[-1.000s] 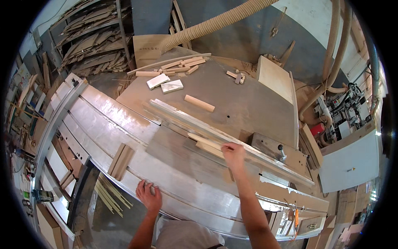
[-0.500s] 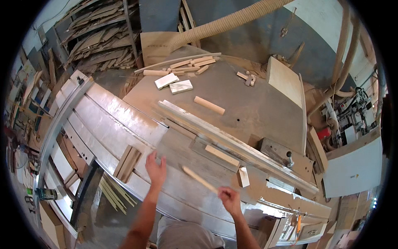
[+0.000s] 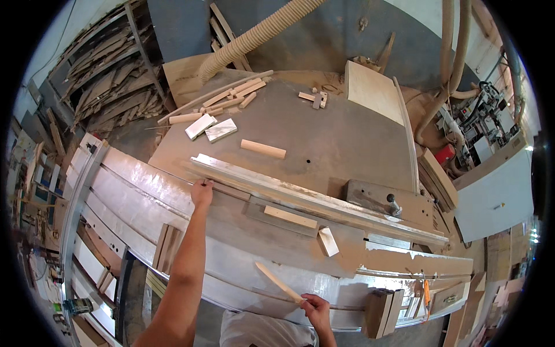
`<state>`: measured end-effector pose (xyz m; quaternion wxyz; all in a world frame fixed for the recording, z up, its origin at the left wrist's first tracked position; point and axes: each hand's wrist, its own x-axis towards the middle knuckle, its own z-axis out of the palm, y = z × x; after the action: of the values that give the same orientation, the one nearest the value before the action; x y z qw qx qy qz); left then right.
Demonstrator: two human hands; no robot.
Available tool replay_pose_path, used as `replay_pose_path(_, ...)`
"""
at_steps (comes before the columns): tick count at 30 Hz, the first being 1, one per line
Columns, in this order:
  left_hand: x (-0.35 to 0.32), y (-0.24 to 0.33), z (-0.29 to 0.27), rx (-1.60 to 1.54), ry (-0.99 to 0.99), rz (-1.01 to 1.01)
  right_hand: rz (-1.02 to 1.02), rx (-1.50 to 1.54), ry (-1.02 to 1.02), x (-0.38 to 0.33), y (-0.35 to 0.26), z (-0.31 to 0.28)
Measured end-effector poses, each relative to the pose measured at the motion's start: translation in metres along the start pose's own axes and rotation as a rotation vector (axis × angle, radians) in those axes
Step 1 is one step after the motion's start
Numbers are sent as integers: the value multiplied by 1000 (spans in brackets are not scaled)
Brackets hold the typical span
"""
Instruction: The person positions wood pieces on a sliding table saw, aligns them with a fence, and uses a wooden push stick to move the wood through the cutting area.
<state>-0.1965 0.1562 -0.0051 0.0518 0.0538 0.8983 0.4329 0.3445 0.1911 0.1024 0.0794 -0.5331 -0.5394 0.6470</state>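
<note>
head view: left hand (image 3: 202, 192) on metal fence (image 3: 300, 194), right hand (image 3: 314, 306) gripping wood strip (image 3: 277, 281)

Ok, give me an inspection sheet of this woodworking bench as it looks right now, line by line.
Surface: saw table, dusty, with a long metal fence across it.
Job's things: thin wood strip held in the right hand; short wood block lying in front of the fence.
Clutter: offcuts and two pale blocks at the far side; small wedge.
Hands: left hand at the fence's left end; right hand closed on the strip.
Cables: nothing seen; a ribbed dust hose runs overhead.
Surroundings: racks of wood scraps at left.
</note>
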Motion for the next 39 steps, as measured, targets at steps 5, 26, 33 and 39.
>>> replay_pose_path(5,-13,-7,-22,-748,-190,-283,-111,-56,-61,19,8,-17)
replay_pose_path(26,-345,178,102,-927,-528,-466,-329,40,400,-38,-32,-161)
replay_pose_path(33,-355,200,204,-619,-497,-261,-292,-95,589,-36,-23,-200)
replay_pose_path(39,-337,133,208,-466,-356,64,-290,-188,496,0,-56,-171)
